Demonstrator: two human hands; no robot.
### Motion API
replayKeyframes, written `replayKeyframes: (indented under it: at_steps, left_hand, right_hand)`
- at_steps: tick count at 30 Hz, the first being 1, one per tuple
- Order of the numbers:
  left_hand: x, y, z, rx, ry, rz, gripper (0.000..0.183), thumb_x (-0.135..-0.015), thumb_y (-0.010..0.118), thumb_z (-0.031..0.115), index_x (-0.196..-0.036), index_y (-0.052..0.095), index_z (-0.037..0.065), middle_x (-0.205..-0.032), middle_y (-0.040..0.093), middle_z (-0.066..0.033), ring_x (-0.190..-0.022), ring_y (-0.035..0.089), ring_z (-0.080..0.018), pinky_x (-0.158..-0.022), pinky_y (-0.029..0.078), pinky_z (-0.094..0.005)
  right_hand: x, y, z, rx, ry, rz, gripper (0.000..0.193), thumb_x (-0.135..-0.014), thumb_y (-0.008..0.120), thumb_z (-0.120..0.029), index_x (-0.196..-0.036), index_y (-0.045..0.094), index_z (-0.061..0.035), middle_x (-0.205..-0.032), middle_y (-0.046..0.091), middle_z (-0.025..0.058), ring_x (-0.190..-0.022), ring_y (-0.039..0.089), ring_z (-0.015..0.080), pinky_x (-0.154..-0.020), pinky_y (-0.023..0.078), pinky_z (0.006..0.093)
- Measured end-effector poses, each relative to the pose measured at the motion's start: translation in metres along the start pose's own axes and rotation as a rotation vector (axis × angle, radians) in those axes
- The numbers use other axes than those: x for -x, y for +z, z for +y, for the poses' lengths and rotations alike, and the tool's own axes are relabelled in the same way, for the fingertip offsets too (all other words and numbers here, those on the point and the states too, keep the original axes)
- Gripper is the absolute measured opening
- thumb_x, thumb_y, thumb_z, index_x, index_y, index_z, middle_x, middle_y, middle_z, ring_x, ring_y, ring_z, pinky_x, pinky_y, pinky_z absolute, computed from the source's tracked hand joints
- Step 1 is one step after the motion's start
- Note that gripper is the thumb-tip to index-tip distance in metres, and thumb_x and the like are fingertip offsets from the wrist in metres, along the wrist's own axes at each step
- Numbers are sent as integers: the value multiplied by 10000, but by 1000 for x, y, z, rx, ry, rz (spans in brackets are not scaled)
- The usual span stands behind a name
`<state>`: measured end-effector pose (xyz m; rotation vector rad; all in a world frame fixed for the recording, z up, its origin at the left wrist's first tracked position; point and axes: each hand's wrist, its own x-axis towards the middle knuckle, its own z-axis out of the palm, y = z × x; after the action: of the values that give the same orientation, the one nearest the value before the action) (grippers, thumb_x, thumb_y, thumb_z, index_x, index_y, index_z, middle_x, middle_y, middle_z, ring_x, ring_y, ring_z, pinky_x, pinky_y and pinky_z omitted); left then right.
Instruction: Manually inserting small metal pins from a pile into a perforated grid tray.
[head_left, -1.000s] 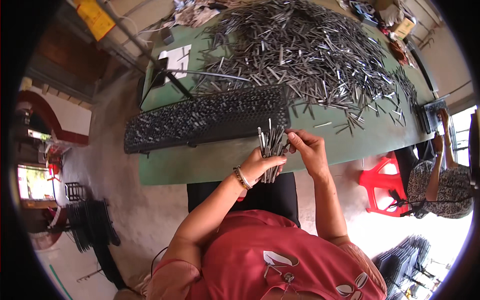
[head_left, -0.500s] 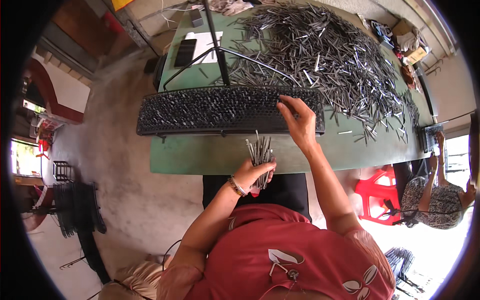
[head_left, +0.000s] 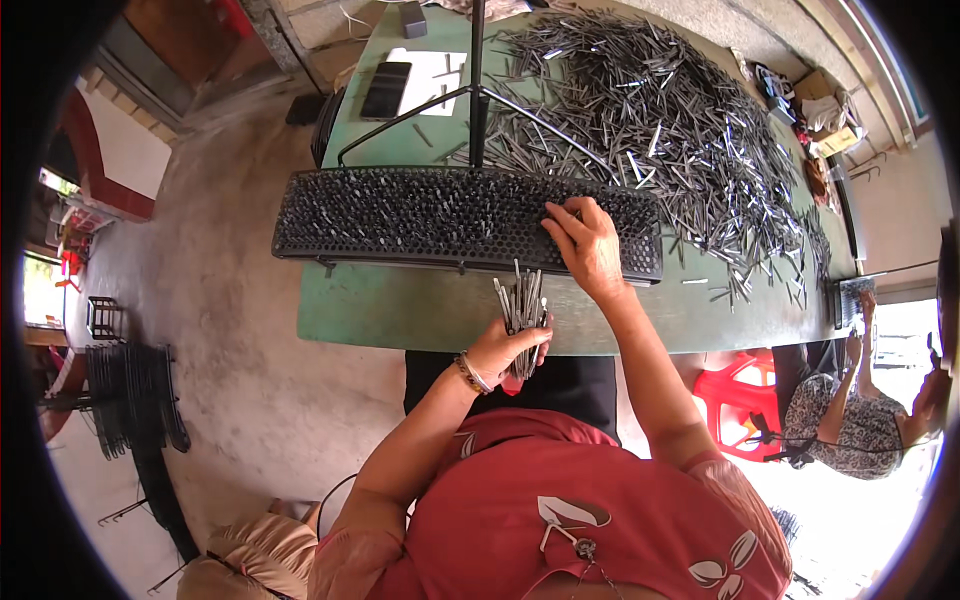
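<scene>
My left hand [head_left: 500, 350] is wrapped round an upright bundle of thin dark grey sticks [head_left: 524, 305], just off the table's near edge. A long black perforated rack [head_left: 500, 238] stands in front of me. Sticks fill its holes closely on the left and middle, while a stretch of bare holes shows near my right hand. Over the right part of the rack is my right hand [head_left: 592, 248], thumb and fingers drawn together at its top. Whatever sits between those fingertips is too small to make out.
A large pile of loose dark sticks [head_left: 650, 110] covers the far right of the green table [head_left: 400, 310]. A black frame [head_left: 478, 100] rises behind the rack. A phone [head_left: 386, 90] lies on white paper [head_left: 432, 85]. Another person [head_left: 850, 420] works at right by a red stool [head_left: 740, 405].
My right hand has moved slightly left and down onto the rack, and its fingers have come closer together. My left hand still holds the bundle. The whole view has shifted a little.
</scene>
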<state>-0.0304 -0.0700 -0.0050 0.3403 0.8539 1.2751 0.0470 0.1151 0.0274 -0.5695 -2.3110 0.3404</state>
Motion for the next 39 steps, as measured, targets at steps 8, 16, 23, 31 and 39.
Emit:
replayKeyframes:
  at_steps: [8,16,23,31,39]
  left_hand:
    - [-5,7,1,-1,53,-2,169,-834,645,140,-954,568,50,-734,577,-17,-639,573,-109,-553,486,-268]
    - [-2,5,3,24,54,6,188,-851,642,133,-998,577,34,-787,587,-15,-674,569,-110,-609,481,-258]
    - [-3,5,10,-104,118,-15,181,-846,648,129,-983,577,34,-758,579,-10,-667,556,-95,-608,457,-243]
    - [-3,-2,8,-95,110,42,251,-842,648,128,-1054,561,26,-774,579,-13,-674,556,-94,-605,451,-237]
    - [-4,-5,5,-43,98,44,266,-836,642,112,-1070,552,22,-763,576,-21,-667,556,-103,-601,458,-248]
  right_hand:
    - [-5,-7,-1,48,-96,-143,246,-810,646,-107,-1048,651,-43,-950,551,106,-836,562,265,-741,444,366]
    - [3,-21,-16,-240,199,-80,163,-823,668,-96,-951,672,5,-892,588,111,-757,594,229,-644,476,308]
    - [21,-27,-35,-777,567,-387,213,-827,699,-168,-884,680,36,-869,623,63,-779,554,104,-658,441,258]
    - [16,-24,-30,-973,911,-263,191,-841,686,-151,-874,682,37,-748,637,16,-688,547,73,-641,443,232]
    - [-9,-17,-20,-424,489,57,155,-845,668,-111,-948,661,5,-763,658,31,-685,576,64,-636,465,219]
